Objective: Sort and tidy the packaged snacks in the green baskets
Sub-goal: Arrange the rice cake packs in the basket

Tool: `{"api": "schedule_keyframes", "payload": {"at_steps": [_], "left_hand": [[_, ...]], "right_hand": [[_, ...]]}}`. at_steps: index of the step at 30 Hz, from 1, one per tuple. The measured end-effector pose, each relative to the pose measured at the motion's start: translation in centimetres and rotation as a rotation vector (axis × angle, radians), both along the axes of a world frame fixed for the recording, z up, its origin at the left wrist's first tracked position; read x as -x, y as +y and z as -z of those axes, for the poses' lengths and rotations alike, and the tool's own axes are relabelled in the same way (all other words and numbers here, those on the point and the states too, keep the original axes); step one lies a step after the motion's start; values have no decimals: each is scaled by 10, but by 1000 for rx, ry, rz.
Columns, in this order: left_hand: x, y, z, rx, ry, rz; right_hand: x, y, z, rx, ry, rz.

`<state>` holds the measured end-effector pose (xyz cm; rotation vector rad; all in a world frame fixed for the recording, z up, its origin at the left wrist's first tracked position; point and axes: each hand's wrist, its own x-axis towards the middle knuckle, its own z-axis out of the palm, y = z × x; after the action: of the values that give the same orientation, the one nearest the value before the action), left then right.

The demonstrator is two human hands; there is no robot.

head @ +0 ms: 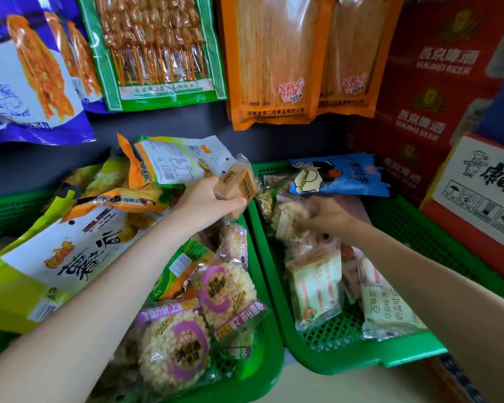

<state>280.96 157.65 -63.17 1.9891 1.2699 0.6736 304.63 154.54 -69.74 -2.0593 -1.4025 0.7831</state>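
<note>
The small tan snack pack (236, 186), held above the gap between the two green baskets (361, 349) at frame centre, looks light, with crinkly, slippery film over a firm block; gripping across its short sides seems safest. The left hand (213, 200) is clasped round it, fingers curled beneath. The right hand (329, 216), just right of centre, reaches into the right basket, fingers bent over a clear-wrapped puffed-rice cake (291, 219); whether it actually grips is unclear.
</note>
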Motion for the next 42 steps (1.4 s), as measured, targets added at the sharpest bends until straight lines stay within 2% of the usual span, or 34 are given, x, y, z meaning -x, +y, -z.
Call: {"api": "schedule_keyframes", "payload": {"at_steps": [2,3,7,8,10,14,18,22,24,27,32,35,37,39,42], "left_hand": [[2,3,0,10,-20,2],[3,5,0,18,-31,3],[3,7,-2,26,-50,11],[3,7,-3,20,-55,9],[5,7,-4,5,-54,3],[10,8,-4,-4,-35,2],[17,9,0,-12,25,4],[21,3,-2,-56,103,55],[24,1,-5,-72,124,81],[25,-1,-11,-92,139,106],[23,-3,-28,-69,114,72],[35,-4,-45,-60,185,7],[54,-3,-60,-5,180,6],[75,-3,-72,86,164,4],[105,-3,-77,180,270,-23]], "right_hand": [[-2,-2,-12,-83,60,-48],[-6,-4,-21,-105,-11,-101],[-7,-15,-55,-54,-635,-429],[-3,-16,-56,-13,-743,-473],[4,-12,-51,54,-855,-510],[16,2,-41,-34,-1196,-643],[27,23,-36,-55,-1315,-740],[34,30,-34,54,-1280,-719],[30,19,-36,89,-1171,-670],[17,-5,-40,51,-859,-531],[3,-24,-84,-222,-430,-177],[17,-37,-116,-418,8,-223],[40,-46,-128,-498,168,-326],[67,-50,-126,-529,126,-402],[107,-43,-97,-538,-287,-546]]}}
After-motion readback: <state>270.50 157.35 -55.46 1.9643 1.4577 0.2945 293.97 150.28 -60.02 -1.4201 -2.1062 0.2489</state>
